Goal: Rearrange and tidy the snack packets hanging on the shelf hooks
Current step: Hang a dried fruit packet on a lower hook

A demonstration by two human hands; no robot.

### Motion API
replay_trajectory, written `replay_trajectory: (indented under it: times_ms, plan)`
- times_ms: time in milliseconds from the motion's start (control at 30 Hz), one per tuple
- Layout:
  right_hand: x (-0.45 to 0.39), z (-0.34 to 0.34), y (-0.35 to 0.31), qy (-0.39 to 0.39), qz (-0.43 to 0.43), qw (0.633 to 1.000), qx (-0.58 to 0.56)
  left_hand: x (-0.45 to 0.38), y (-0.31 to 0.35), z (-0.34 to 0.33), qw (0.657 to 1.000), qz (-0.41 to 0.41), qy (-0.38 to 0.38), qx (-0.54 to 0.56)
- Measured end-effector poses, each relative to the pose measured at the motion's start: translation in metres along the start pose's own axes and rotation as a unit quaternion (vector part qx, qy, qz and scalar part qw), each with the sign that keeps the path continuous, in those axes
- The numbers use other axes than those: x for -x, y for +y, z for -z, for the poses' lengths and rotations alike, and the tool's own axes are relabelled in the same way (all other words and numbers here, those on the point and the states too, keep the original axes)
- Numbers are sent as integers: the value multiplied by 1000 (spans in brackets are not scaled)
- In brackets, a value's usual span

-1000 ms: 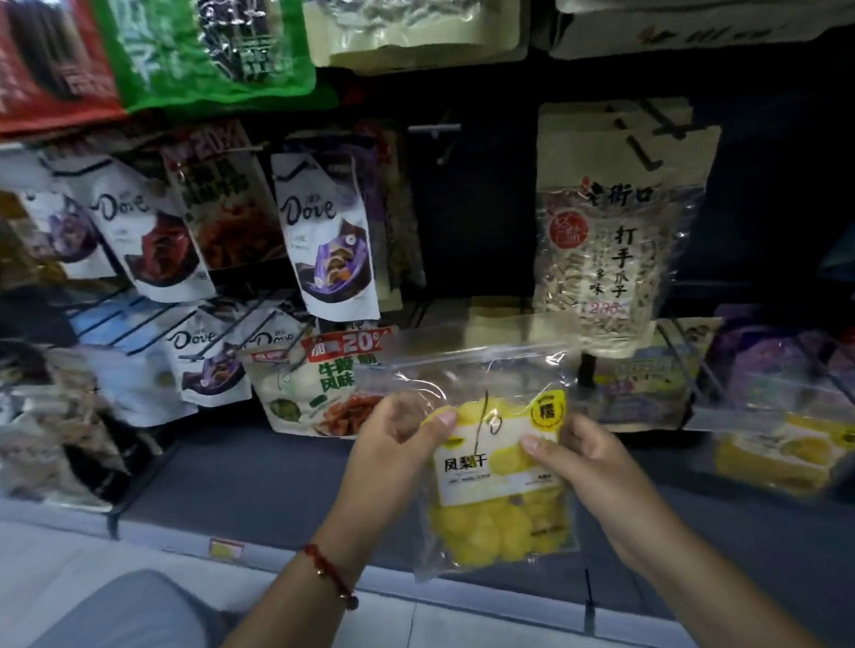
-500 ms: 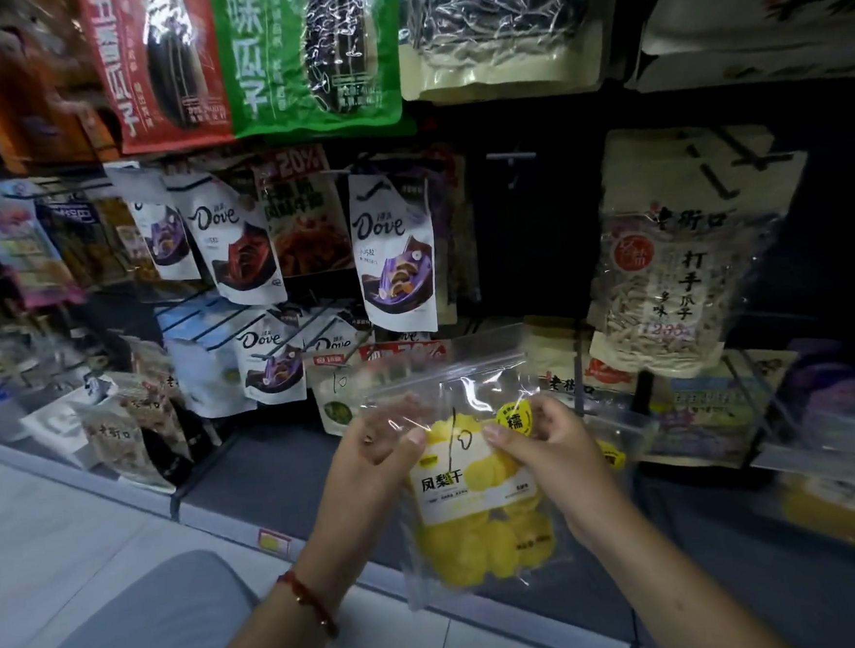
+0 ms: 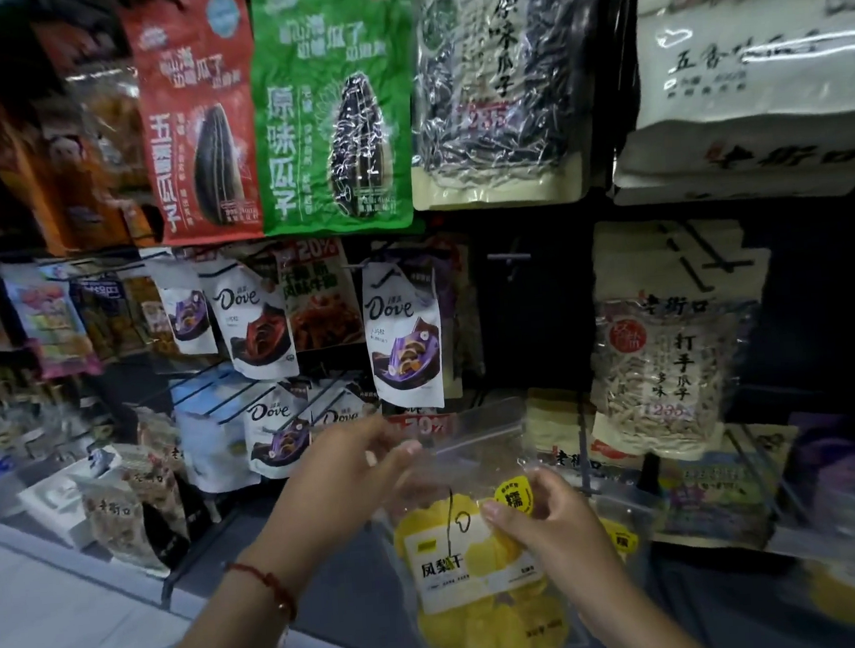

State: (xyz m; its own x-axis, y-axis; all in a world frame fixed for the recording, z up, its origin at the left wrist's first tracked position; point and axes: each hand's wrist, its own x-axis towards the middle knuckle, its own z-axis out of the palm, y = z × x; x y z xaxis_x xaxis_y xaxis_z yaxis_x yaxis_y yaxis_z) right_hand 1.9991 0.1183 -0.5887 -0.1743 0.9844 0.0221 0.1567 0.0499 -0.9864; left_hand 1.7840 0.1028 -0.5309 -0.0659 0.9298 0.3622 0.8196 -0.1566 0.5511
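Dove packets (image 3: 261,330) hang on the shelf hooks at left. The left hand (image 3: 345,476) pinches the clear top edge of a yellow dried-fruit packet (image 3: 476,573), low at centre; the right hand (image 3: 545,523) grips its right side.

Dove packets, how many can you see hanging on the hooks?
5. Upper row: small one far left, red one, purple one. Lower row: one, and one partly hidden. More may hang behind.
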Motion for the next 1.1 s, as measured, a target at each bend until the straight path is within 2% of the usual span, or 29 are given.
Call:
replay_trajectory:
  times_ms: [133, 267, 567, 700, 900, 1000, 1100]
  plan:
    - [-9, -10, -8, 1, -1, 1000, -31, -21, -9, 0, 1000, -17, -9, 16]
    - [-15, -25, -7, 14, -14, 1000, 15, -35, -31, -8, 997, -44, -20, 68]
    - [-63, -74, -55, 18, -42, 992, 119, -60, -93, 14, 965, -41, 57, 254]
    - [-74, -99, -64, 6, -88, 982, 168, -72, -116, 24, 961, -11, 18, 274]
    - [-82, -119, -49, 22, -69, 985, 160, -93, -139, 10, 957, 33, -14, 289]
    - [-71, -121, -18, 43, -56, 991, 111, -94, -140, 6, 969, -2, -56, 240]
    - [-53, -115, 14, 40, -97, 992, 65, -88, -131, 8, 976, -52, -153, 149]
